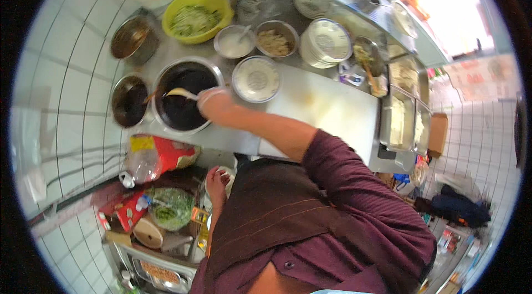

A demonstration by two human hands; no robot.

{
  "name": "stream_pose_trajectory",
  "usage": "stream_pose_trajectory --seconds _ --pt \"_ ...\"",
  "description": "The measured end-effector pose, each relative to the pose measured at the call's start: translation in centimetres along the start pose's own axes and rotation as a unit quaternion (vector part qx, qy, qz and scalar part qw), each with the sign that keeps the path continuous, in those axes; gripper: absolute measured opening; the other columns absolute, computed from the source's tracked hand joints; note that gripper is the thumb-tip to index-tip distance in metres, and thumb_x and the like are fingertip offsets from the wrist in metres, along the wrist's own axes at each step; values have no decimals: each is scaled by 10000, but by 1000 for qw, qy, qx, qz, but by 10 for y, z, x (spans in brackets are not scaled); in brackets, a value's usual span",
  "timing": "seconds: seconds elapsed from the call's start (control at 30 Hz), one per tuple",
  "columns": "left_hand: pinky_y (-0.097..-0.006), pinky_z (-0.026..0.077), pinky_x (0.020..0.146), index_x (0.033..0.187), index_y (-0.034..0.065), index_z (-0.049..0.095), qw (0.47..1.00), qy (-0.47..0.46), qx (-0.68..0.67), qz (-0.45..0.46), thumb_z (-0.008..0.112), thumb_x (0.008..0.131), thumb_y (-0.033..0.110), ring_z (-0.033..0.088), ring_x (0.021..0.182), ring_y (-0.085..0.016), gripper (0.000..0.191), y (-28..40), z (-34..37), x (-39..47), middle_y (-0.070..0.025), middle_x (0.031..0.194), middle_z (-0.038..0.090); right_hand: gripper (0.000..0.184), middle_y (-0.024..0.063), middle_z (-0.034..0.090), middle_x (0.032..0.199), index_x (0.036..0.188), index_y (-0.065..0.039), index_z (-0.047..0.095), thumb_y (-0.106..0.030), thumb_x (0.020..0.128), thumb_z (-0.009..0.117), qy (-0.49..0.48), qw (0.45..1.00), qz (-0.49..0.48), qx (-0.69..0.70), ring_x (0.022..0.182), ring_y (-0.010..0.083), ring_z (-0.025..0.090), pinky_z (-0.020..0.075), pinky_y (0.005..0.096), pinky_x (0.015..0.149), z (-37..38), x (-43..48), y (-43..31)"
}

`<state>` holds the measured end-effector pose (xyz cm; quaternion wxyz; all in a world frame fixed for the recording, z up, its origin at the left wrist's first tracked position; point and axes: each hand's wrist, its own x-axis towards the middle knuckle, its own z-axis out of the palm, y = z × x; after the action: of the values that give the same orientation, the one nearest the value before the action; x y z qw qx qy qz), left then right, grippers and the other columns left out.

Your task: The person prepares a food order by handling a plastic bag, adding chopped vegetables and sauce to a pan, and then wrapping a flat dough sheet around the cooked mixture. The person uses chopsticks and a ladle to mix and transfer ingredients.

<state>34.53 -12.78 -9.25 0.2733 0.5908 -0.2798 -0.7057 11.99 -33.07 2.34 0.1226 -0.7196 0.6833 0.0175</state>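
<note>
My right hand, in a thin clear glove, is at the right rim of a large metal pot of dark liquid. It is closed on a pale spoon or ladle handle that reaches over the pot; its far end is unclear. Low beside my apron, my left hand has its fingers partly curled, and a pale round thing behind it is partly hidden. A patterned white bowl stands right of the pot, by the white cutting board.
A smaller dark pot stands left. Behind are a yellow basin of shredded greens, a bowl of white contents, a bowl of pale chunks and stacked bowls. Metal food trays line the right side.
</note>
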Motion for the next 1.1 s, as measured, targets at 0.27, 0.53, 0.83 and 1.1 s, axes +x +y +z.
stream_pose_trajectory --seconds 0.27,0.53,0.83,1.1 --pt "-329 569 738 1256 18 545 1000 -8 -20 13 434 1022 132 659 797 -198 283 -5 -19 5 -135 1024 644 309 192 678 800 851 -52 675 -285 976 514 89 988 -72 103 749 370 672 531 479 676 1 -24 37" --pt "-308 550 665 1243 30 560 998 5 27 -54 427 1009 106 646 735 -173 279 -24 -24 16 -117 963 655 325 218 666 807 866 -31 648 -305 983 520 120 972 72 188 790 407 642 494 510 723 -35 -62 26" --pt "-325 528 643 1240 14 559 993 -48 94 -55 457 1013 155 642 723 -185 286 -77 -61 26 -123 948 659 356 240 663 851 865 -27 628 -344 981 513 88 959 144 227 823 420 639 494 505 750 -58 -88 25" --pt "-321 521 633 1231 33 579 984 -54 155 -62 442 1001 150 644 711 -176 293 -79 -61 32 -116 948 669 385 223 667 846 927 -37 686 -377 987 516 83 921 148 351 811 383 652 508 477 738 -37 -95 37"
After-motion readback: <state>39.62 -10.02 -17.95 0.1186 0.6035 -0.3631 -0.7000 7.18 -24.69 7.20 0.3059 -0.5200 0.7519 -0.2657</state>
